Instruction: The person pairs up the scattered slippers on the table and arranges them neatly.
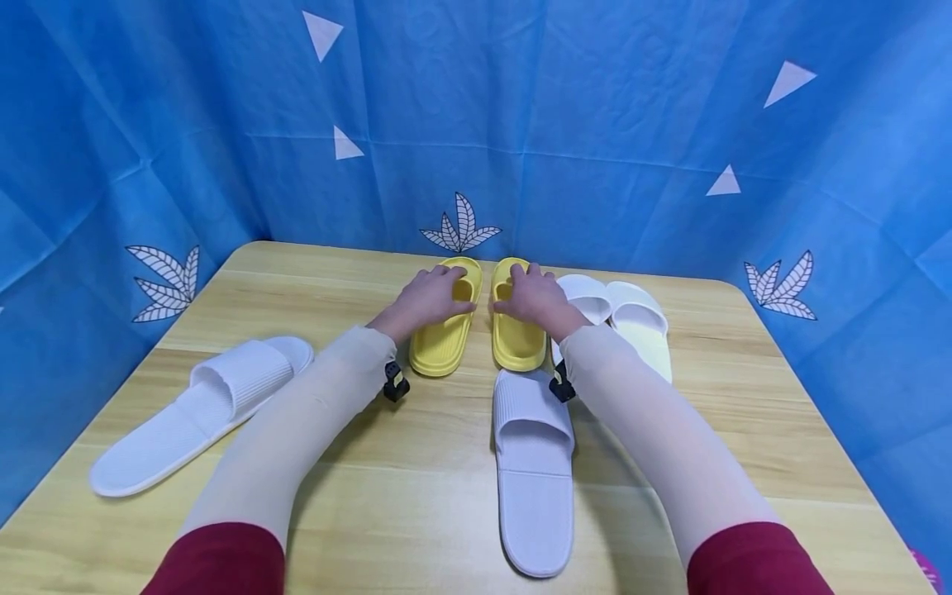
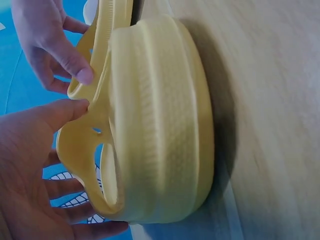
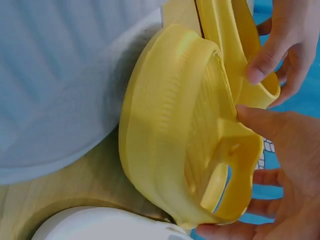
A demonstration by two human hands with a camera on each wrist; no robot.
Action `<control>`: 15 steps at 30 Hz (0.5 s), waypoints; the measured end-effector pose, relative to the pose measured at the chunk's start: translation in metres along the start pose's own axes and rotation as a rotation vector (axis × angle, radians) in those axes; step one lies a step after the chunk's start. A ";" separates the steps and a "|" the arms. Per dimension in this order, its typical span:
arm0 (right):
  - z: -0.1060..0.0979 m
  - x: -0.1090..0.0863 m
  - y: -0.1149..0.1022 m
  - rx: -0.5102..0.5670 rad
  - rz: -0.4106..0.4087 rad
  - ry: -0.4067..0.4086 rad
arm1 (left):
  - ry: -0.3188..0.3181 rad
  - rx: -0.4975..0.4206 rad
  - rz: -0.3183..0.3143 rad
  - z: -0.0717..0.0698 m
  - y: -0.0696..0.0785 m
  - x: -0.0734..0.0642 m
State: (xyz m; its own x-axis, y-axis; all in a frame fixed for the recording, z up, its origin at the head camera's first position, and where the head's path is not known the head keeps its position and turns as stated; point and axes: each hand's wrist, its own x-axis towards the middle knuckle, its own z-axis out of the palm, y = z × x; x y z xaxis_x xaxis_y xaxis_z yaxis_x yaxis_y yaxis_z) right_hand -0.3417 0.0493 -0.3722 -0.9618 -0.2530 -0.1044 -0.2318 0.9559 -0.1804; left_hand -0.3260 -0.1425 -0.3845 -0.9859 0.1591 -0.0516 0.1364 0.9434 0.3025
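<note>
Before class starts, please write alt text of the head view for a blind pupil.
A left hand and right hand each grip a yellow slipper on a wood-grain table. Four white slippers lie left, right and nearer, with blue cloth behind.

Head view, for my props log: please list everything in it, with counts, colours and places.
Yellow slippers: 2, yellow, far middle of the table
Ribbed slippers: 2, whitish, one at left, one middle front
White slippers: 2, white, right of the yellow pair
Table: 1, light brown, under the slippers
Backdrop: 1, patterned blue, behind the table and at its sides
Unclear item: 1, pink, bottom right edge
Wrist devices: 2, black, one per wrist
White sleeves: 2, white, forearms
Red sleeves: 2, dark red, bottom edge
Left hand: 1, bare, holding the left yellow slipper
Right hand: 1, bare, holding the right yellow slipper
</note>
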 end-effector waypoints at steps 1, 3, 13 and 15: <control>0.000 0.000 0.000 0.009 0.001 0.002 | 0.001 0.003 -0.003 0.000 0.000 0.000; 0.000 0.000 0.000 0.017 0.001 0.016 | 0.005 0.006 -0.006 0.001 0.000 0.000; 0.005 0.001 0.005 0.010 0.024 0.060 | 0.032 0.000 0.023 0.005 0.003 0.003; 0.004 0.001 0.004 0.008 0.022 0.051 | 0.032 0.003 0.031 0.005 0.004 0.003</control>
State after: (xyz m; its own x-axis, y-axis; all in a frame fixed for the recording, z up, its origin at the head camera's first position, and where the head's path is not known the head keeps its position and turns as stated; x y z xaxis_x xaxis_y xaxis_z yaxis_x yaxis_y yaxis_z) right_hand -0.3430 0.0524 -0.3767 -0.9729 -0.2236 -0.0589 -0.2093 0.9598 -0.1869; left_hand -0.3279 -0.1369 -0.3880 -0.9838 0.1786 -0.0123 0.1667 0.9391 0.3006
